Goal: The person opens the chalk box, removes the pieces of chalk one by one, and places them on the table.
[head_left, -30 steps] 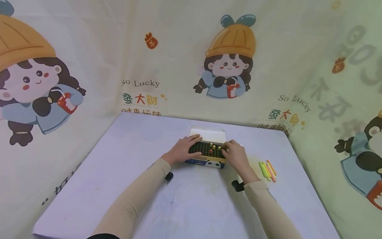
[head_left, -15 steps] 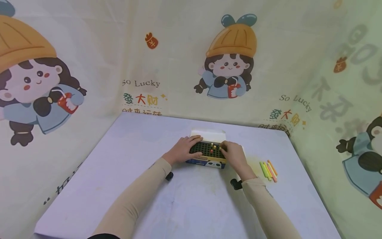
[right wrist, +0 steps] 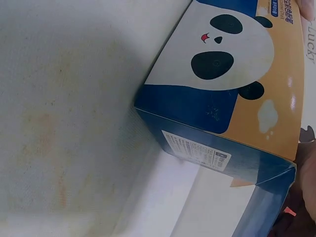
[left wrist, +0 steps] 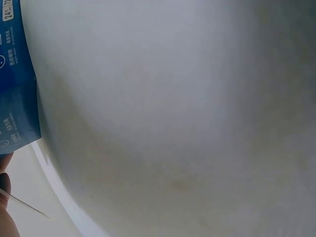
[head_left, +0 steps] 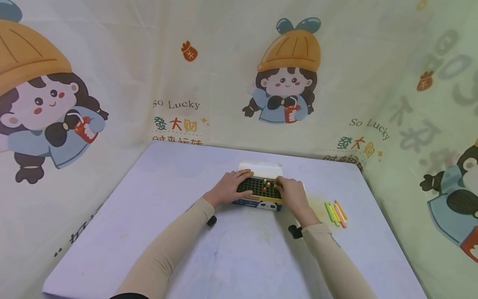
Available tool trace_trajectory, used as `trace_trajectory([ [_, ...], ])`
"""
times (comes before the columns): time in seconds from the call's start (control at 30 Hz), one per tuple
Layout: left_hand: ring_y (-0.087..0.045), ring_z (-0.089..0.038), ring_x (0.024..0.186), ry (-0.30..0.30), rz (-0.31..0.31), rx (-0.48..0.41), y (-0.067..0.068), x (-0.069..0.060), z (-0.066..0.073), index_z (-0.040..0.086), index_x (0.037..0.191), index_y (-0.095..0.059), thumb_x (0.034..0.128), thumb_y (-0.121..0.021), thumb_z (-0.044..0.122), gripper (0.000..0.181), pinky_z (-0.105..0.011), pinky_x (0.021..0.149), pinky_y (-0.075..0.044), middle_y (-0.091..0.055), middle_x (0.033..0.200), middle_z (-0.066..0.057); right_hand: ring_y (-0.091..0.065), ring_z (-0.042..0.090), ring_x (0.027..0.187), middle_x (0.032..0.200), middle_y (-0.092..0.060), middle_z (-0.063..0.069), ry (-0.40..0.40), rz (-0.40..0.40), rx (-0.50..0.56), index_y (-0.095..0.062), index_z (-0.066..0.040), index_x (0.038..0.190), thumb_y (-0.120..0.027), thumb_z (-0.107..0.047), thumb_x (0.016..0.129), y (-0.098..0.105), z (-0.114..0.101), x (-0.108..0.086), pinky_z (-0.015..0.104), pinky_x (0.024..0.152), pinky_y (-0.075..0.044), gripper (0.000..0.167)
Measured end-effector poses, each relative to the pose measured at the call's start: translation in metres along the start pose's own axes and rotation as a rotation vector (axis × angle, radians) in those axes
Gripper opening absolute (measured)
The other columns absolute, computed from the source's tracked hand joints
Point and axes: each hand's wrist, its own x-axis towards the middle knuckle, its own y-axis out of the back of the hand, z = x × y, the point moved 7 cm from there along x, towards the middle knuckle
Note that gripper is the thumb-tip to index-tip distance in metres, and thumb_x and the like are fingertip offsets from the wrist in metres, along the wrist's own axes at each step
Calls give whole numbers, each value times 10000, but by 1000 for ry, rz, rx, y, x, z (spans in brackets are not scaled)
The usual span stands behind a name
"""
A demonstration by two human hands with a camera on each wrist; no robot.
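Note:
A blue and yellow chalk box (head_left: 257, 204) with a panda (right wrist: 232, 54) on its front stands in the middle of the table, its lid raised behind. Its top shows a black grid of holes (head_left: 250, 187). A few chalk sticks (head_left: 268, 184), pale, yellow and red, poke up from the right part of the grid. My left hand (head_left: 229, 187) holds the box's left end, thumb along the front edge and fingers over the back. At the right end my right hand (head_left: 293, 193) has its fingertips together on a yellowish chalk stick (head_left: 276, 186), which they mostly cover.
Several loose chalk sticks (head_left: 335, 214), green, yellow, pink and orange, lie on the table to the right of my right hand. The white table (head_left: 239, 257) meets a printed cloth backdrop (head_left: 224, 83) at the back and both sides.
My right hand has shifted slightly left, over the yellowish chalk stick at the grid's right end, and stayed there. The left hand has kept its place on the box.

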Motion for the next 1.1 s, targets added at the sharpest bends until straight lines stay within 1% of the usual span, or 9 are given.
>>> trace_trajectory([
  [0.17, -393, -321, 1491, 0, -4, -9, -3, 0, -3, 305, 1667, -226, 1008, -456, 704, 804, -581, 1203, -293, -267, 1709, 17, -657, 256, 782, 836, -738, 21, 31, 18, -4, -725, -131, 1119, -663, -178, 1024, -1, 0, -2, 525, 822, -491, 123],
  [0.3, -398, -315, 1487, -3, 1, -10, -3, 0, -3, 302, 1666, -229, 1005, -448, 715, 810, -578, 1200, -297, -266, 1709, 19, -654, 257, 788, 825, -731, 16, 28, 16, -2, -717, -133, 1144, -646, -188, 1035, -1, 0, -2, 521, 823, -490, 141],
  [0.43, -401, -317, 1485, -4, 8, -11, -3, 0, -2, 291, 1665, -241, 1011, -478, 683, 799, -580, 1195, -299, -269, 1708, 15, -647, 251, 771, 792, -718, 10, 18, 8, -3, -704, -132, 1157, -630, -193, 1044, -1, 1, -2, 514, 822, -486, 148],
  [0.57, -409, -323, 1479, -4, 17, -12, -3, -1, -2, 286, 1663, -252, 1015, -506, 654, 787, -582, 1186, -307, -278, 1706, 9, -652, 255, 764, 808, -731, 22, 16, 6, -6, -697, -131, 1167, -626, -189, 1046, -1, 1, -2, 516, 812, -482, 152],
  [0.73, -408, -322, 1478, -3, 17, -10, -4, -1, -2, 292, 1663, -250, 1011, -493, 671, 792, -579, 1189, -305, -278, 1705, 9, -652, 255, 743, 827, -740, 35, 20, 8, -5, -688, -130, 1185, -617, -196, 1051, -2, 1, -2, 528, 808, -486, 165],
  [0.87, -399, -317, 1486, 4, 13, -16, -3, -1, -1, 298, 1662, -251, 1006, -485, 687, 798, -579, 1193, -299, -281, 1704, 12, -612, 233, 689, 770, -701, 26, 20, 6, -2, -664, -133, 1192, -597, -223, 1065, -2, 2, -2, 527, 817, -484, 169],
  [1.03, -390, -313, 1494, 10, 12, -22, -2, -1, -1, 310, 1661, -251, 1002, -483, 695, 798, -584, 1197, -292, -283, 1703, 21, -539, 197, 595, 658, -612, 1, 25, 8, -16, -620, -120, 1201, -572, -255, 1079, -1, 2, -2, 516, 786, -486, 188],
  [1.1, -393, -311, 1492, 6, 13, -15, -3, -1, -2, 313, 1661, -247, 1002, -473, 701, 797, -583, 1196, -294, -282, 1703, 23, -530, 192, 578, 644, -601, -1, 20, 3, -15, -608, -114, 1205, -561, -265, 1084, -1, 2, -2, 514, 786, -490, 199],
])
